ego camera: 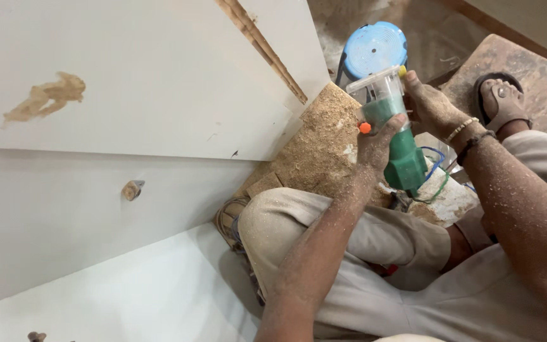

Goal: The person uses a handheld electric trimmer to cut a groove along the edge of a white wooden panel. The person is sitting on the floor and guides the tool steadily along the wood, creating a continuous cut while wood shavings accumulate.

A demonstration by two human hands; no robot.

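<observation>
both forearms reach up to a green trimmer router (399,142); left hand (378,142) clasps its body, right hand (430,104) grips the clear base; tool's long axis tilts away.

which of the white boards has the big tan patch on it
The topmost white board, upper left: it carries the tan patch; the middle board bears only a small knob.
</observation>
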